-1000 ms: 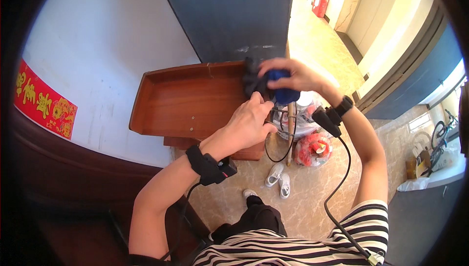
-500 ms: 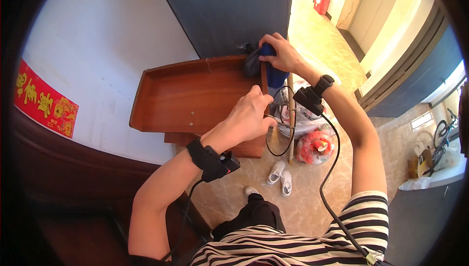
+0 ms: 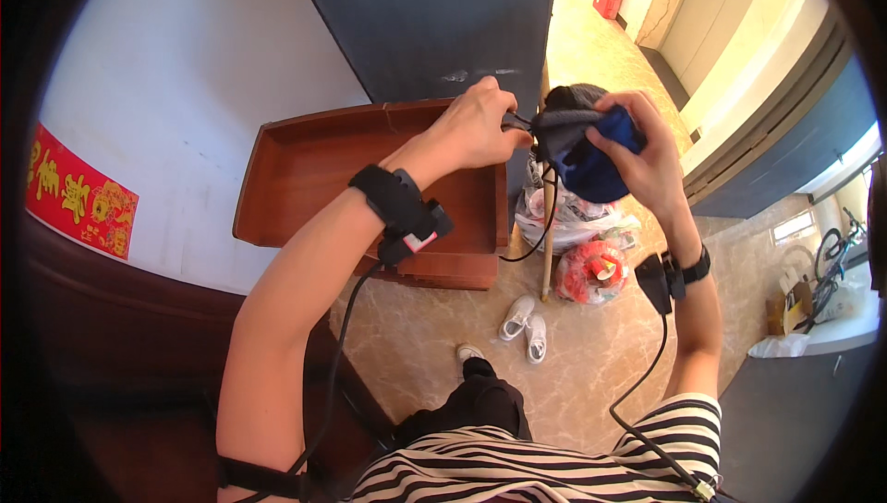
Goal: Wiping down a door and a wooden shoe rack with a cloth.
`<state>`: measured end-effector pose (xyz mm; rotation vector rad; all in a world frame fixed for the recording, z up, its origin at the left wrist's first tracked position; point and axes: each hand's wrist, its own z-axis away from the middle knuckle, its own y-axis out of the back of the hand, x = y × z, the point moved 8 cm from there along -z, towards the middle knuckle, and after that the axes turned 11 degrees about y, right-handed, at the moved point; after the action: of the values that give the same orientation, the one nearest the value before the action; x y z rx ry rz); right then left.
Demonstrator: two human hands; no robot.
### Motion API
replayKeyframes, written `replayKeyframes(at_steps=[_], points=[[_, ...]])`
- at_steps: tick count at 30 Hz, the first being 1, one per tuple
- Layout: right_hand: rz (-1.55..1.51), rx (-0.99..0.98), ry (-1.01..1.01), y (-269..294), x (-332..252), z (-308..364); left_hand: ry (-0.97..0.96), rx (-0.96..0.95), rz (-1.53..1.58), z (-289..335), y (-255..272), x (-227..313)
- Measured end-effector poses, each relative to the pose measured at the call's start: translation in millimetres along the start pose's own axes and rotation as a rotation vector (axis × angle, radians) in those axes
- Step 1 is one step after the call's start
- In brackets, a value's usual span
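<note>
My right hand is closed on a soft blue and dark grey cloth pouch, held up to the right of the wooden drawer-like tray. Against the pouch's left side, my left hand has thumb and fingers closed on a thin black cord that runs to the pouch. Another stretch of dark cord curves down below it. The brown tray, seen from above, lies under my left hand and wrist. What is inside the pouch is hidden.
A wooden pole stands by plastic bags and a red bundle on the floor. White shoes sit nearer me. A dark grey panel rises behind the tray. A bicycle is far right.
My right hand has lifted the pouch away from the tray's corner, right and toward me. My left hand has moved up and forward to the pouch's cord.
</note>
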<state>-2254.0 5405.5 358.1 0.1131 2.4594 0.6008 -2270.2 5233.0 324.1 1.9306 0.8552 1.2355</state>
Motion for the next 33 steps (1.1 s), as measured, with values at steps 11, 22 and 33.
replayKeyframes(at_steps=[11, 22, 33], points=[[-0.081, -0.225, 0.087, -76, -26, 17, 0.033, -0.059, 0.012, -4, 8, -17], [0.021, -0.465, 0.102, -106, -53, 57, 0.197, -0.001, -0.042, 7, 15, -32], [-0.324, -0.567, -0.209, -88, -51, 141, 0.179, 0.090, 0.221, 35, -1, -29]])
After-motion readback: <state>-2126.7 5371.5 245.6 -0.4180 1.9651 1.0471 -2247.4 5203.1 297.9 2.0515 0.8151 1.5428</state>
